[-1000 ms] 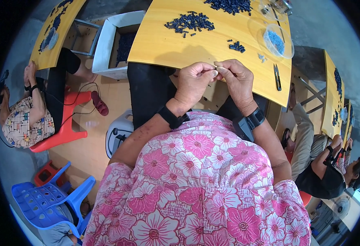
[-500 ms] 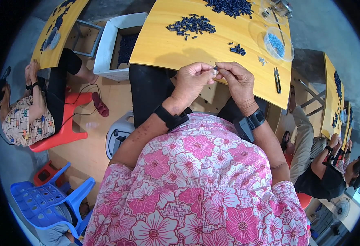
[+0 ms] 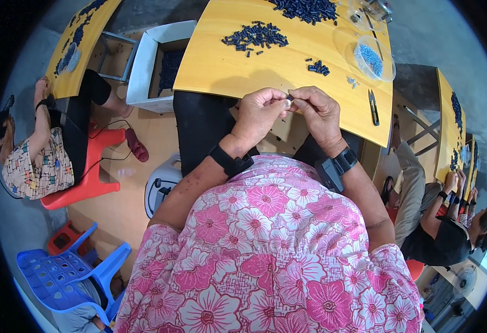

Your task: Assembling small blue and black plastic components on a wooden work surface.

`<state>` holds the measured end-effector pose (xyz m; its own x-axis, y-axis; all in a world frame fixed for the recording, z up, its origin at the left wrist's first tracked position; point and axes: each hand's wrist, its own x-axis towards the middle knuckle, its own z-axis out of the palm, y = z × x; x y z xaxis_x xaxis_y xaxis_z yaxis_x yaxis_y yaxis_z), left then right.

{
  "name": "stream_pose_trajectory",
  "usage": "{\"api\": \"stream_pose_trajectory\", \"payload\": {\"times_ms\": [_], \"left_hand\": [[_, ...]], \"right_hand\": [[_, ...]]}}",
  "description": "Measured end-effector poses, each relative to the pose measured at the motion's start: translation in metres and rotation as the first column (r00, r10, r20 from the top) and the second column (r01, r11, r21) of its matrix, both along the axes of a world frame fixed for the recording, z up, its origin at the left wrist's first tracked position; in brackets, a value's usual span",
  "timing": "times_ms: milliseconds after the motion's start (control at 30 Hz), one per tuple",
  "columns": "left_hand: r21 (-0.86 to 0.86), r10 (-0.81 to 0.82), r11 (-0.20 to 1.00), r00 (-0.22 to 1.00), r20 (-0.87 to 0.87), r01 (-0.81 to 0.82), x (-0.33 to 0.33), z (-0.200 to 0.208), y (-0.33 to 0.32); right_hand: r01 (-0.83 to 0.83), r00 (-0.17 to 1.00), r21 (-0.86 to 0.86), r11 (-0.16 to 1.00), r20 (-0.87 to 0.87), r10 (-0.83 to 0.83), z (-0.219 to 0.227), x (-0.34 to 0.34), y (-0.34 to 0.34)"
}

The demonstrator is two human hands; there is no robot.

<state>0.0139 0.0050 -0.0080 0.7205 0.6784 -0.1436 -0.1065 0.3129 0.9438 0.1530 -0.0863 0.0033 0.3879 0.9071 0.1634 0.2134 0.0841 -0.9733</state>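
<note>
Just over the table's near edge, my left hand (image 3: 261, 111) and my right hand (image 3: 316, 108) meet, thumbs and forefingers pinched together. Between their fingertips is a small dark cylindrical piece (image 3: 290, 98), mostly covered by the fingers. It looks like the short black pieces (image 3: 318, 68) in a small group beyond my right hand. A larger pile of black pieces (image 3: 256, 36) lies farther off to the left. Tiny pale bits (image 3: 352, 82) and black thread snips (image 3: 373, 107) rest to the right of my hands.
The yellow table (image 3: 210, 66) carries another big black heap (image 3: 307, 8) at the back. A clear tub of blue bits (image 3: 372, 60) stands at the right. A white box (image 3: 143, 66) with dark pieces sits left. Other people (image 3: 38, 155) work at tables on both sides.
Both hands remain pinched together at nearly the same spot, with slight finger movement. The view has shifted a little. The person at left has moved an arm.
</note>
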Motion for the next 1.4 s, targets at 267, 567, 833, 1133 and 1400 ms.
{"api": "stream_pose_trajectory", "payload": {"times_ms": [267,567,833,1133,1400], "left_hand": [[0.329,0.009,0.944,0.993,-0.121,0.032,0.011,0.004,0.011],[0.875,0.143,0.470,0.969,-0.200,0.111,0.020,-0.023,0.031],[0.916,0.204,0.398,0.969,-0.142,0.051,0.022,-0.025,0.025],[0.905,0.192,0.404,0.955,-0.226,0.133,0.018,-0.027,0.029],[0.905,0.203,0.425,0.971,-0.123,0.026,0.017,-0.030,0.029]], "right_hand": [[0.070,0.987,0.031,0.997,0.141,-0.073,-0.003,0.011,0.001],[0.128,0.989,-0.182,0.975,0.095,-0.112,-0.013,0.016,-0.003],[0.258,0.964,-0.046,0.965,-0.058,-0.260,-0.018,0.021,0.035],[0.206,0.965,-0.070,0.976,0.181,-0.190,-0.015,0.009,0.072],[0.135,0.934,-0.045,0.990,0.340,-0.112,-0.006,-0.002,0.077]]}}
